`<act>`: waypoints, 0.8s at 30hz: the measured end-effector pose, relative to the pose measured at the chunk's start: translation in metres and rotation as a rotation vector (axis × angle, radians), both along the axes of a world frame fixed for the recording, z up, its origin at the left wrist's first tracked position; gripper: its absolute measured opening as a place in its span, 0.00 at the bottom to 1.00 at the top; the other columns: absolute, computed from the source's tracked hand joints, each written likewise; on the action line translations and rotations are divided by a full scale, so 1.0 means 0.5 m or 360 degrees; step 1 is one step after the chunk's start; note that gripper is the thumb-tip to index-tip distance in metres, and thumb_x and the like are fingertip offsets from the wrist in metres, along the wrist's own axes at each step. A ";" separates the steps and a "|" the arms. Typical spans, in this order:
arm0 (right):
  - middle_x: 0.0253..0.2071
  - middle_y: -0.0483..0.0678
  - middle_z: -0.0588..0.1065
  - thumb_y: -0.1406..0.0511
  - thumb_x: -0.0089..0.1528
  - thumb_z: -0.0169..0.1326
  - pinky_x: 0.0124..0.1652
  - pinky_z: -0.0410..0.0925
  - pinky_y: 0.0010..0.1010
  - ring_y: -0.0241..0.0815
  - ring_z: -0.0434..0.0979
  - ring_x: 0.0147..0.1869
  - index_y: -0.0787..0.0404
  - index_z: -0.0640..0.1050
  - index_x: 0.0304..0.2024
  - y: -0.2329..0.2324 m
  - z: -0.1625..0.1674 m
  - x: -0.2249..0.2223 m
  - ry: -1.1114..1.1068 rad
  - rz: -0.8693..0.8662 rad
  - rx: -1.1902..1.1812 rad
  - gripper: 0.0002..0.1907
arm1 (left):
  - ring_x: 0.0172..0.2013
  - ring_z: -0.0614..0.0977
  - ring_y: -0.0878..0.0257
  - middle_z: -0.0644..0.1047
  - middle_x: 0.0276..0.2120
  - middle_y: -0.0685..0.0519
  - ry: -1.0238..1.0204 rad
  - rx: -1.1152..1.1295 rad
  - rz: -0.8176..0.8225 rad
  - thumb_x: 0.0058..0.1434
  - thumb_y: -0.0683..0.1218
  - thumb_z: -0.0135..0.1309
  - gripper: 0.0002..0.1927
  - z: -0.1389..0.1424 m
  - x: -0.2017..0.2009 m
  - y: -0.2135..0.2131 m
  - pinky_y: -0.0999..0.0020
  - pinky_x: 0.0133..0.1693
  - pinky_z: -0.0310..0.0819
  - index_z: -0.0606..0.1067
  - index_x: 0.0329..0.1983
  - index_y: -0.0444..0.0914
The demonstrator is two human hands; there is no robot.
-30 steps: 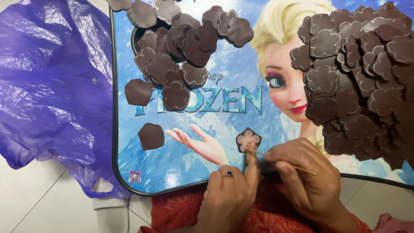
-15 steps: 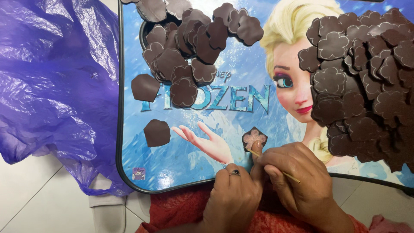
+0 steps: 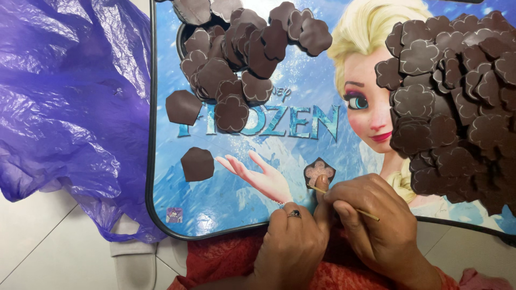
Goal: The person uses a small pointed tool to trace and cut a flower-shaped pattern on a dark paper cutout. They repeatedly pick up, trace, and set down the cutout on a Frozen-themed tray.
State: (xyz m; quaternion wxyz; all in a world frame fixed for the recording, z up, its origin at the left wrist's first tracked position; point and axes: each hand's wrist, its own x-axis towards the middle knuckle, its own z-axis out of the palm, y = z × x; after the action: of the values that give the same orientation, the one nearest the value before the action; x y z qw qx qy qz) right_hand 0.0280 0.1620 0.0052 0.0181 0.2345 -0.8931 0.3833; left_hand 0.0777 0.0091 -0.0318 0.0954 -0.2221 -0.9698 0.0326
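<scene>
A small dark brown piece (image 3: 319, 171) with a pale flower outline lies on the blue picture-printed board (image 3: 236, 193) near its front edge. My left hand (image 3: 293, 241), with a ring on one finger, presses the piece's lower edge with a fingertip. My right hand (image 3: 376, 220) pinches a thin wooden stick (image 3: 344, 202) whose tip touches the piece. A pile of flower-shaped brown cutouts (image 3: 457, 102) covers the board's right side. Another heap of brown pieces (image 3: 242, 48) sits at the top middle.
Two plain brown polygon pieces (image 3: 184, 106) (image 3: 197, 164) lie apart on the board's left part. A crumpled purple plastic bag (image 3: 64, 102) spreads over the white tiled floor (image 3: 48, 252) at left. Red fabric (image 3: 226, 258) shows under my hands.
The view has shifted slightly and the stick's angle changed a little against the piece. Both hands stay at the small piece.
</scene>
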 end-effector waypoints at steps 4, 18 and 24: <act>0.37 0.47 0.78 0.69 0.66 0.54 0.40 0.69 0.32 0.43 0.77 0.38 0.63 0.77 0.42 -0.005 0.002 -0.005 0.0027 -0.0035 0.0016 0.03 | 0.23 0.69 0.65 0.66 0.18 0.56 -0.0006 0.0087 -0.0010 0.65 0.46 0.45 0.20 -0.005 0.001 0.001 0.68 0.28 0.58 0.77 0.56 0.34; 0.38 0.48 0.78 0.70 0.67 0.53 0.42 0.70 0.32 0.44 0.79 0.39 0.64 0.76 0.43 -0.013 -0.001 -0.016 0.0048 -0.0032 -0.0038 0.03 | 0.22 0.68 0.66 0.65 0.16 0.59 0.0070 0.0107 0.0014 0.63 0.46 0.47 0.23 -0.007 -0.006 -0.003 0.69 0.27 0.57 0.77 0.59 0.33; 0.40 0.49 0.78 0.69 0.69 0.52 0.45 0.70 0.34 0.45 0.79 0.42 0.64 0.76 0.44 -0.013 -0.003 -0.024 0.0103 -0.0054 -0.0042 0.03 | 0.21 0.68 0.67 0.65 0.16 0.59 0.0083 0.0154 0.0013 0.64 0.46 0.47 0.23 -0.003 -0.015 -0.007 0.70 0.27 0.58 0.77 0.59 0.32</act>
State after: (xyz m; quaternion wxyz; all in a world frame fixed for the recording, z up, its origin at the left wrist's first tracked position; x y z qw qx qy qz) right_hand 0.0160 0.1554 0.0038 0.0565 0.2314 -0.8908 0.3870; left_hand 0.0702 0.0054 -0.0332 0.1312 -0.2123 -0.9683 -0.0081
